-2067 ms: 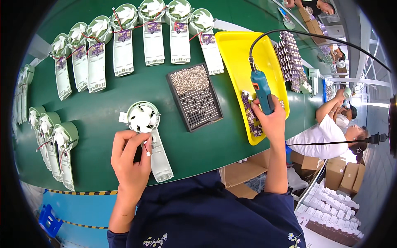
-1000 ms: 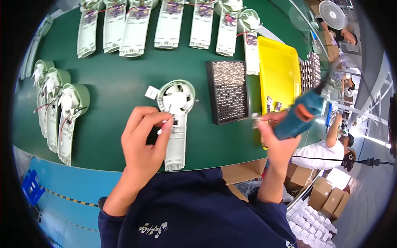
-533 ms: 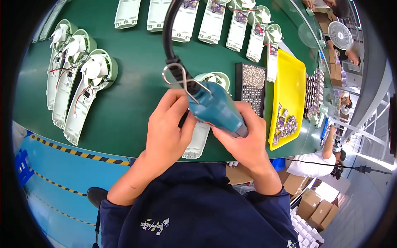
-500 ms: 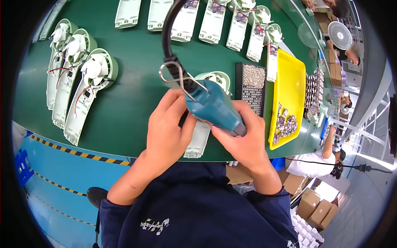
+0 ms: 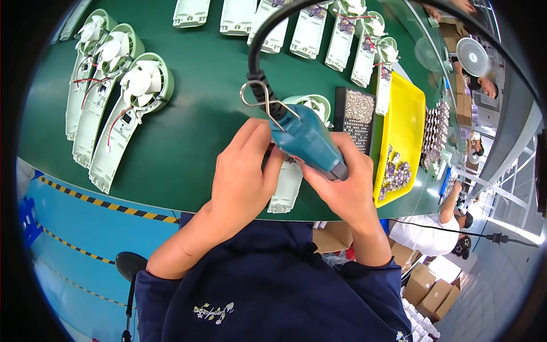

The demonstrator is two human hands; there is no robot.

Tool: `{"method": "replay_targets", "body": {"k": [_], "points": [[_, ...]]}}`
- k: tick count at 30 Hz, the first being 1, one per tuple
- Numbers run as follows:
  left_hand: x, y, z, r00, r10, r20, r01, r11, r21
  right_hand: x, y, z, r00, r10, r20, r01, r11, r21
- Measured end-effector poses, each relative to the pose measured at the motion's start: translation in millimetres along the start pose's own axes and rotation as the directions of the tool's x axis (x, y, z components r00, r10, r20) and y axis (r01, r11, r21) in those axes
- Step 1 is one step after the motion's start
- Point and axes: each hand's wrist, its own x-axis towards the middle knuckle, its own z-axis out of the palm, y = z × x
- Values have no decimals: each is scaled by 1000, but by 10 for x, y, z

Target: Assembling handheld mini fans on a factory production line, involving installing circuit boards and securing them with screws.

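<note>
Green table (image 5: pixel 196 145) bears one fan housing (image 5: pixel 286 191), long axis toward the near edge. Right hand (image 5: pixel 348 181), on its right, is closed around the teal power tool (image 5: pixel 307 141) above it; left hand (image 5: pixel 242 171), on its left, curls, its hold hidden.

Black-and-yellow striped tape (image 5: pixel 108 202) crosses the blue floor (image 5: pixel 85 228); a blue plastic stool (image 5: pixel 27 219) stands at the left edge, and a black round disc (image 5: pixel 130 265) tops a thin post. At right are brown cardboard cartons (image 5: pixel 437 296), a person in a white shirt (image 5: pixel 424 235) and a white round-grilled fan (image 5: pixel 472 56).
</note>
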Motion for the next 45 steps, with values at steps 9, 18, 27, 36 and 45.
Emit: {"method": "replay_targets", "body": {"k": [9,18,27,36,45], "points": [[16,12,-23,998,58,-8,-57,996,63,-39,69,88,998,-26,-56,28,998,49],[1,-8,-37,998,43,45,-48,992,113,-55,91,71,1000,-20,-9,20,999,43],[8,1,38,1000,12,-22,-12,999,-38,-73,223,131,997,67,-31,-62,988,140],[4,-14,37,1000,12,-7,-12,1000,-24,-50,173,104,991,128,25,-130,976,176],[31,38,-4,997,33,66,-36,998,53,14,48,14,985,169,30,-170,985,39]]}}
